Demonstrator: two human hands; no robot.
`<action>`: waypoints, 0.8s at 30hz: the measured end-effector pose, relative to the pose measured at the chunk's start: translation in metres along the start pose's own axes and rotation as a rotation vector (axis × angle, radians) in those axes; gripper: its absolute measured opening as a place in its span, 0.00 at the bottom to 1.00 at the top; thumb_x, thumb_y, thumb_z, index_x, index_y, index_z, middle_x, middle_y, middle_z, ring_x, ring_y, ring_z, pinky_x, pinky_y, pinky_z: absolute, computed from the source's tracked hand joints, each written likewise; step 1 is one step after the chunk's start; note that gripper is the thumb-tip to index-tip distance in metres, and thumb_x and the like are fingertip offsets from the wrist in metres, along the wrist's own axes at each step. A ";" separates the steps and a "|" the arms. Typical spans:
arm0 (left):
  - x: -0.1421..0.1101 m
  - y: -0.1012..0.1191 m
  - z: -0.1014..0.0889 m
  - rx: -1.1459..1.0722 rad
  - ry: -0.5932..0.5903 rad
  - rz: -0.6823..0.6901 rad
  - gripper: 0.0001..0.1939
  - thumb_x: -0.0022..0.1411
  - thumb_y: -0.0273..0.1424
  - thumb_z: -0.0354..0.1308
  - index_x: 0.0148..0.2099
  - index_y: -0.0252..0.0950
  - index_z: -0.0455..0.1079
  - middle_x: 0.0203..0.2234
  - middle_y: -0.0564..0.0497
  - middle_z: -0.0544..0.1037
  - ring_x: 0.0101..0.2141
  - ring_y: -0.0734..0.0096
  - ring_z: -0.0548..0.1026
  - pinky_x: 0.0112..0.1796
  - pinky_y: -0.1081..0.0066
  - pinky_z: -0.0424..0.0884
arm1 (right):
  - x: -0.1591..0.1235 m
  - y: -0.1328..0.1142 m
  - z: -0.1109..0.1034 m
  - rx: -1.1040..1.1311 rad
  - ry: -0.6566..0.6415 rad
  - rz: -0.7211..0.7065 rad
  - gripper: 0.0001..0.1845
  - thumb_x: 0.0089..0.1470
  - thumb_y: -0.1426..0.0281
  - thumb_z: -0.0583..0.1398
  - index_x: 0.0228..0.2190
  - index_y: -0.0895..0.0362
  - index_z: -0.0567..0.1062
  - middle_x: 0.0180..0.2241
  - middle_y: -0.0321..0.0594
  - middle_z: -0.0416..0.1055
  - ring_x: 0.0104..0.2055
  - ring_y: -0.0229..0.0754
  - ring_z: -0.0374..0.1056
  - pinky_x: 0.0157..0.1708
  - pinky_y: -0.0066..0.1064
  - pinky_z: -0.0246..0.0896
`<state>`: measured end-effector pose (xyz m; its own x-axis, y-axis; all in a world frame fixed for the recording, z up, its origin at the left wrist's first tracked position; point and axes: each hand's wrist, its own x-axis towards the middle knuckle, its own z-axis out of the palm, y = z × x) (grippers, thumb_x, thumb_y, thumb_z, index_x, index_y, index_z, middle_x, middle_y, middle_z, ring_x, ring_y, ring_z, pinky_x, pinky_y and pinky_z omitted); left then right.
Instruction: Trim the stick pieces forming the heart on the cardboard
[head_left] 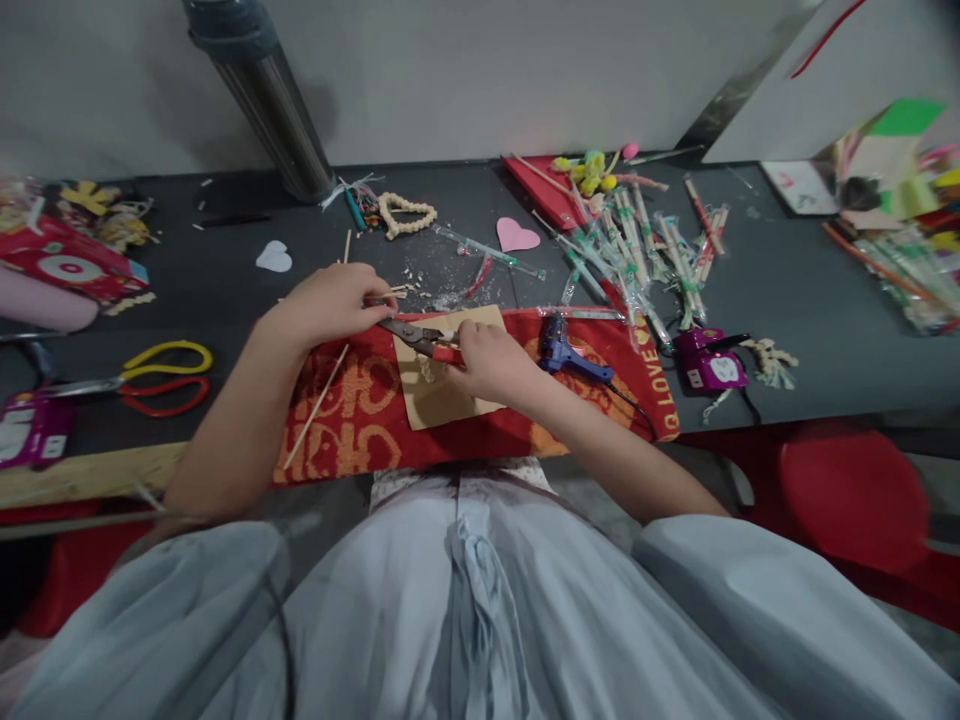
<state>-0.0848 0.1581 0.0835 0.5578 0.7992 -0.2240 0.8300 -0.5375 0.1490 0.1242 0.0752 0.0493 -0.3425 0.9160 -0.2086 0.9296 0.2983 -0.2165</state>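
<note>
My right hand (495, 362) is closed around the red handles of a pair of pliers (421, 338). The jaws point left and reach the fingertips of my left hand (341, 300). That hand pinches a thin wooden stick (388, 295), partly hidden by the fingers. Below the pliers lies a beige card (420, 408), with small pale bits on it. The card rests on a red and orange patterned towel (360, 400). Another long thin stick (319, 405) lies slantwise across the towel at the left.
A blue glue gun (570, 355) lies right of my right hand. Scissors (142, 380) are at the left. Behind are a beaded heart (406, 214), a pink paper heart (517, 235), wrapped stick bundles (637, 250) and a tall bottle (274, 110). Crumbs litter the dark table.
</note>
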 end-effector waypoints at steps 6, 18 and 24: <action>0.010 -0.007 0.008 -0.078 0.036 0.066 0.12 0.53 0.35 0.51 0.33 0.36 0.74 0.29 0.49 0.73 0.30 0.70 0.69 0.32 0.73 0.60 | 0.001 0.000 0.000 0.010 -0.036 0.000 0.21 0.54 0.61 0.52 0.43 0.66 0.66 0.42 0.59 0.71 0.45 0.56 0.67 0.43 0.40 0.60; 0.003 -0.004 0.009 -0.070 0.408 -0.235 0.14 0.61 0.36 0.51 0.38 0.33 0.74 0.32 0.48 0.74 0.36 0.66 0.70 0.38 0.67 0.61 | -0.008 0.011 0.005 0.083 -0.081 0.066 0.21 0.54 0.60 0.51 0.42 0.65 0.65 0.41 0.59 0.71 0.44 0.55 0.68 0.39 0.38 0.60; -0.017 0.014 0.026 -0.295 0.663 -0.412 0.09 0.56 0.37 0.57 0.34 0.36 0.71 0.22 0.53 0.69 0.30 0.70 0.68 0.34 0.71 0.60 | -0.015 0.020 0.010 0.238 -0.060 0.165 0.18 0.53 0.60 0.51 0.39 0.60 0.65 0.40 0.54 0.72 0.41 0.55 0.69 0.34 0.36 0.60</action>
<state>-0.0822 0.1301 0.0646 0.0175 0.9586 0.2841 0.8826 -0.1483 0.4461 0.1462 0.0646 0.0387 -0.2036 0.9274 -0.3139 0.9176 0.0689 -0.3914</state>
